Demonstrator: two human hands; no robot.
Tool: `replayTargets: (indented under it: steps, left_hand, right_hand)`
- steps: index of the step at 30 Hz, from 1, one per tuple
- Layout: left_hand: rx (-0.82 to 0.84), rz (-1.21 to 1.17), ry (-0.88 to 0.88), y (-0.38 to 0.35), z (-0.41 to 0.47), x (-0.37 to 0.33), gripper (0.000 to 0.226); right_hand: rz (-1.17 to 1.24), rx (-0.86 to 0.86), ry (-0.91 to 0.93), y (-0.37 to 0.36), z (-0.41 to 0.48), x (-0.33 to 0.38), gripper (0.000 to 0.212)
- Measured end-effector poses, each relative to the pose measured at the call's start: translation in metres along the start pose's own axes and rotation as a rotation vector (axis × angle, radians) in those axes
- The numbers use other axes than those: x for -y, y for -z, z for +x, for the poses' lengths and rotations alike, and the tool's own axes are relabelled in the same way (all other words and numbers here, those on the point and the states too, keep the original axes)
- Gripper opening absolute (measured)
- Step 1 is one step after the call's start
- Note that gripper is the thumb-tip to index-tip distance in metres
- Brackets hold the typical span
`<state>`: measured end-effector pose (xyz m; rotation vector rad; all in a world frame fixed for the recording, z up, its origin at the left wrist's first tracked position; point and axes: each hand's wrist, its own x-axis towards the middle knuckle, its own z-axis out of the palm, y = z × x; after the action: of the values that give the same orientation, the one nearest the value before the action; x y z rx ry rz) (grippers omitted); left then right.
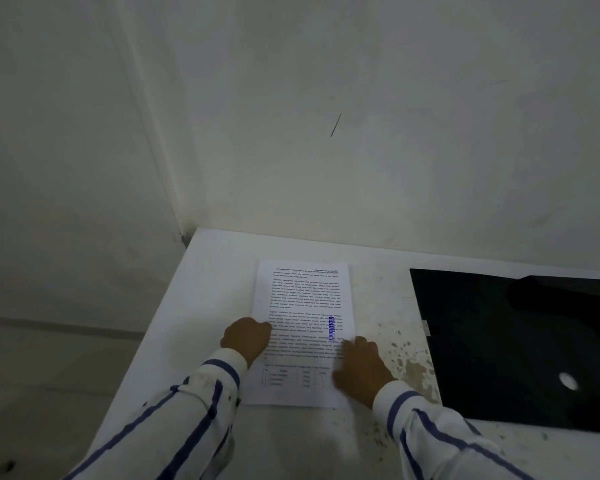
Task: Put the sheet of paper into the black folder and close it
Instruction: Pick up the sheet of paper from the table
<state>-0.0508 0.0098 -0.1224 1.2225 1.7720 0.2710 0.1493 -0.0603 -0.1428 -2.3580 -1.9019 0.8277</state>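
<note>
**Sheet Pickup: Slip and Crease Risk**

Left hand (246, 337), curled, and right hand (359, 367), fingers flat, press the printed sheet (302, 296) on the white surface (201, 282); neither pinches it. Black folder (482, 341) lies right, apart. Dragging may crease the sheet.

Both hands on sheet (302, 327); black folder (499, 344) beside.

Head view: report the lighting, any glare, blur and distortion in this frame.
Head view: dim, flat light with a greyish cast; one small bright glare spot on the black folder; wide-angle bending at the table edges and wall corner; the sheet of paper has soft, unreadable text, only the blue stamp legible; right hand slightly blurred, left hand sharper; faint shadows under both hands.
</note>
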Motion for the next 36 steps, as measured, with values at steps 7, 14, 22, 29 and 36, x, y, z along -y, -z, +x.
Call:
replayTargets:
  steps: [7,14,22,29,36]
  left_hand:
    - [0.156,-0.211,0.107,0.012,0.009,-0.006,0.030]
    - [0.212,-0.301,0.056,0.017,0.003,-0.002,0.019]
    - [0.221,-0.467,0.037,0.021,-0.009,-0.009,0.017]
    - [0.215,-0.498,-0.047,0.019,-0.024,-0.021,0.018]
    - [0.215,-0.461,-0.192,-0.007,-0.041,-0.057,0.030]
  right_hand:
    - [-0.050,-0.009,0.019,-0.002,0.007,0.000,0.044]
    - [0.080,-0.055,-0.011,-0.004,0.009,-0.006,0.032]
    - [0.724,-0.071,-0.207,0.016,0.007,-0.012,0.028]
    - [1.005,-0.132,-0.222,0.031,-0.008,-0.021,0.011]
    - [1.114,-0.325,-0.178,0.056,-0.031,-0.049,0.016]
